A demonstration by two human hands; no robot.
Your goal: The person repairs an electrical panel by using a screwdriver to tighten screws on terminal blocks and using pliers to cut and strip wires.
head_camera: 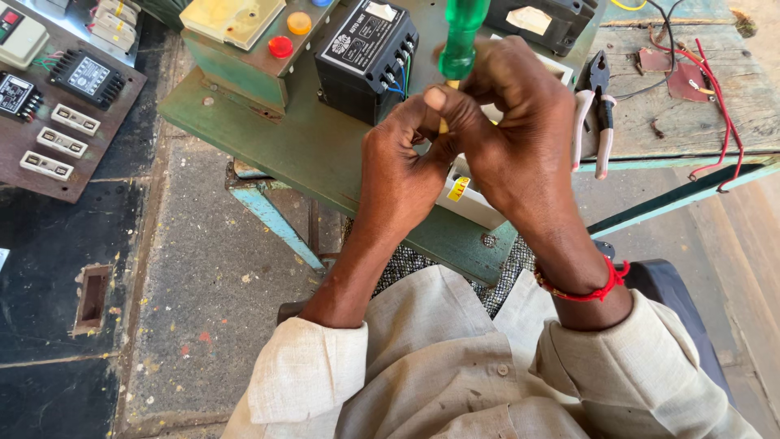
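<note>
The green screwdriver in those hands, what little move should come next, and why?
Probably a small turn of the green screwdriver: the right hand grips it upright, the left hand pinches its hidden tip over the white box.

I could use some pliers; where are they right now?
The pliers lie on the wooden bench at upper right of the head view, just right of the right hand, beside red wires.

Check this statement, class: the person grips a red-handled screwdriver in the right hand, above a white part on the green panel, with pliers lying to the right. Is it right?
Not quite. The head view shows the screwdriver has a green handle, not red. The rest stands: the right hand grips it above the white part on the green panel, and the pliers lie to the right.
</note>
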